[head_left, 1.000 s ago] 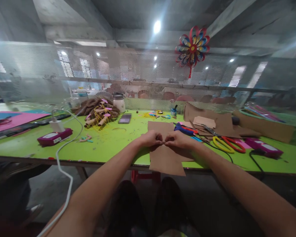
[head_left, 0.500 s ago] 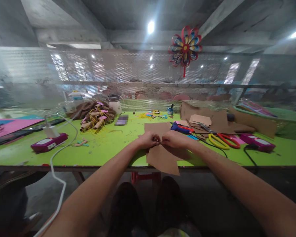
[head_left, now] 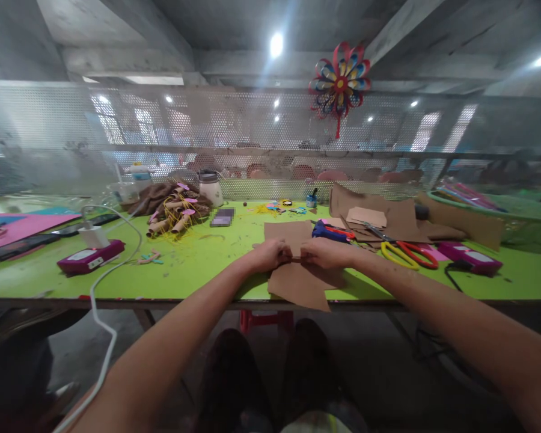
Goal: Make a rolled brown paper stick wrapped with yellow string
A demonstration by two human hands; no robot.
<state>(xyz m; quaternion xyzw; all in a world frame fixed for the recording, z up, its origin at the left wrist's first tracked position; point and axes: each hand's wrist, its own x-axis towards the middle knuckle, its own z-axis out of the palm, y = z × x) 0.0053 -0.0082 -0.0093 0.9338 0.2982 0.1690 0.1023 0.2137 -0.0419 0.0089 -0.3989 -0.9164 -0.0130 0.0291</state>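
Note:
My left hand (head_left: 273, 255) and my right hand (head_left: 322, 251) are side by side near the table's front edge. Both have their fingers closed on a narrow brown paper roll (head_left: 296, 260), which shows in the short gap between them. Whether it is rolled or folded is hard to make out. Beneath the hands lies brown paper (head_left: 300, 285), one corner of it reaching over the table edge. Another brown sheet (head_left: 288, 231) lies flat just beyond the fingers. To the right of my right hand is a blue glue gun (head_left: 331, 233).
Yellow-handled scissors (head_left: 399, 255) and red-handled scissors (head_left: 418, 255) lie to the right, before stacked brown paper (head_left: 401, 216). Purple power strips (head_left: 471, 258) sit at both sides. Brown paper rolls (head_left: 174, 219) with yellow strands are piled at left. A white cable (head_left: 100, 319) hangs over the edge.
My hands have moved slightly apart, so more of the brown paper roll shows between them. The right hand has shifted a little to the right.

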